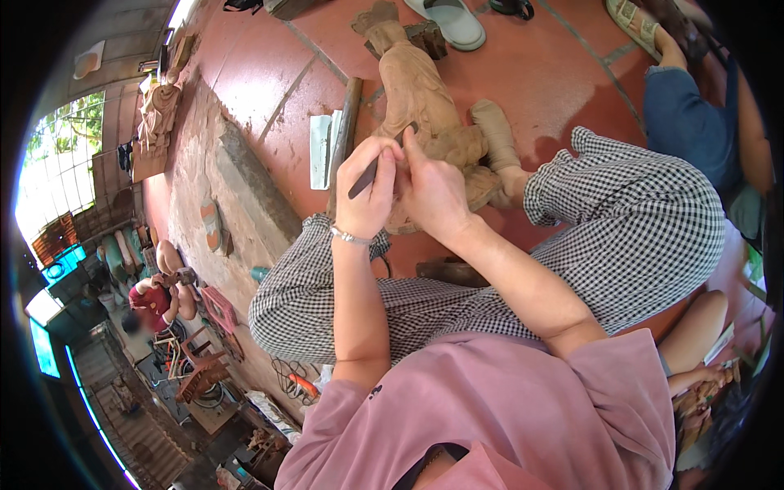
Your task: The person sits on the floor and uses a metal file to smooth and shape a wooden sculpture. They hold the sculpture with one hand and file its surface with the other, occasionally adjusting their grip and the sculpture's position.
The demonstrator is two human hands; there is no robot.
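Carving at frame centre, upper half.
I see my left hand (365, 194) gripping a dark tool (363, 178); my right hand (433, 192) presses the wooden figure (420, 98) on the floor (269, 73).

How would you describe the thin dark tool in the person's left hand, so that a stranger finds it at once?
Start at the pale wooden statue lying on the red tiled floor before the seated person. Both hands meet on its lower part; the left hand, with a silver bracelet, grips the tool. It is short, dark and slim, unlike the long wooden stick lying beside the statue.
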